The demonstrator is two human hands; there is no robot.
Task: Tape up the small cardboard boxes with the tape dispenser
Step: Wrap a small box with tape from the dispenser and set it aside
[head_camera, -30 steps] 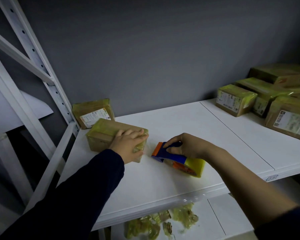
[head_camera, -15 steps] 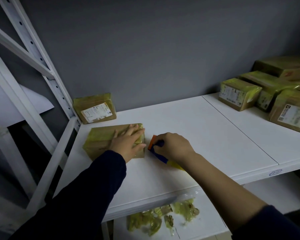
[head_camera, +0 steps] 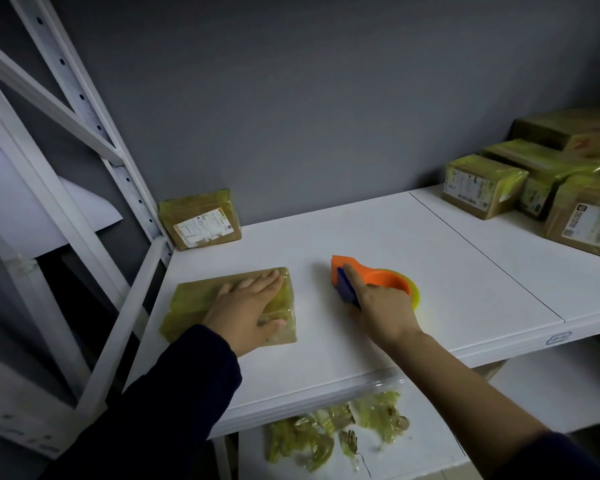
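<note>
Cardboard boxes (head_camera: 484, 188): six (one under flat left hand (head_camera: 246, 306)); right hand (head_camera: 381, 306) grips one dispenser (head_camera: 378, 277).

Glossy tape-wrapped cardboard box (head_camera: 201, 299) (crinkled film); smooth plastic dispenser (head_camera: 378, 280); matt white shelf (head_camera: 378, 233).

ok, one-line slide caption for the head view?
Left hand presses a taped box flat on the white shelf; right hand grips the tape dispenser beside it.

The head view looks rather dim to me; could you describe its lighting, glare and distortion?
Head view: dim, soft light, darker corners; faint sheen on the tape-wrapped brown cardboard box under the left hand; the white perforated metal upright leans steeply, wide-angle perspective.
</note>
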